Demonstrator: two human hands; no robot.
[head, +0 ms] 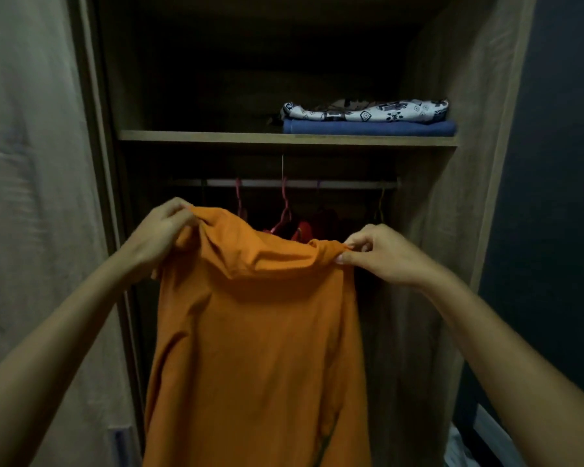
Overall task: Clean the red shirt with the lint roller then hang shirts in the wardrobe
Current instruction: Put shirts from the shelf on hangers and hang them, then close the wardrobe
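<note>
Orange shirt held up before the open wardrobe

Orange shirt point(257, 332) hangs full length from your two hands, in front of the wardrobe point(452, 230) opening and below its rail point(300, 183). Your left hand point(162, 230) grips the upper edge with curled fingers. Your right hand point(378, 254) pinches the opposite upper corner between thumb and fingers. Pink hangers point(284, 210) hang on the rail, and behind the shirt's top edge a red garment point(304, 229) shows. On the shelf point(199, 136) above lie a patterned cloth point(364, 111) and, beneath it, a folded blue cloth point(368, 128).
</note>
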